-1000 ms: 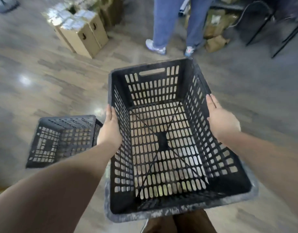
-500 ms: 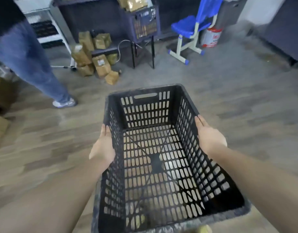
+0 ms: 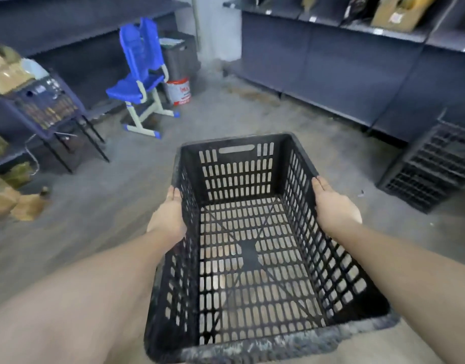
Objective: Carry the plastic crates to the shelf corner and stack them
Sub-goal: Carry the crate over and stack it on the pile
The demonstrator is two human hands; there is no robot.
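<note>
The left hand point(image 3: 168, 219) presses flat against the outside of the black plastic crate point(image 3: 252, 258), fingers stretched along its left rim; the right hand point(image 3: 333, 206) does the same on the right rim. Both palms clamp the empty crate between them, carried in the air above the grey floor point(image 3: 94, 206). At two o'clock a stack of dark crates point(image 3: 433, 164) sits against the shelving point(image 3: 331, 61). At eleven o'clock stands a blue chair point(image 3: 139, 80), with a red and white bucket point(image 3: 179, 91) just beside it. Cardboard boxes point(image 3: 16, 203) lie at nine o'clock.
</note>
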